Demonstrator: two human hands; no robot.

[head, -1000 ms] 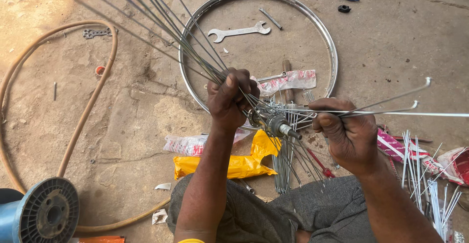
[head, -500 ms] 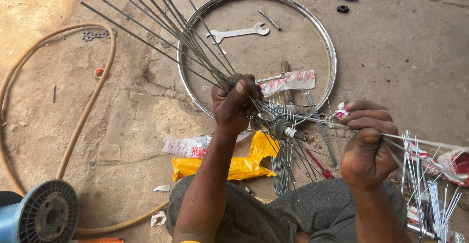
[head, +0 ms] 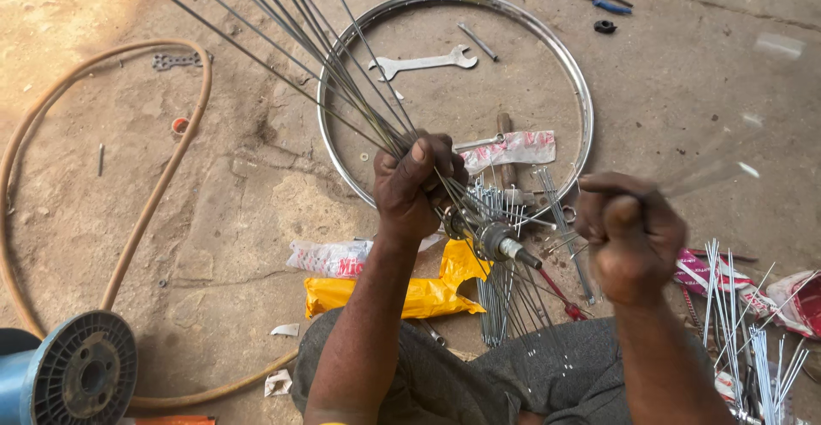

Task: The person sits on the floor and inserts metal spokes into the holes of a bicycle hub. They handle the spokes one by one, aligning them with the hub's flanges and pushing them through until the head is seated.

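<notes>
Head camera looks down on a wheel hub (head: 494, 239) held over the person's lap, with a fan of thin spokes (head: 291, 40) rising from it toward the upper left. Clenched around the spoke bundle just above the hub is the left hand (head: 416, 187). Close to the right of the hub, the right hand (head: 631, 235) is closed in a fist on one blurred spoke (head: 710, 175) that points right. Beyond the hands a bare metal rim (head: 583, 91) lies flat on the concrete floor (head: 701, 74), a wrench (head: 425, 63) inside it. A yellow bag (head: 428, 292) lies under the left forearm, loose spokes (head: 735, 305) at the floor's right edge, and a blue spool (head: 68, 374) in the lower left corner.
</notes>
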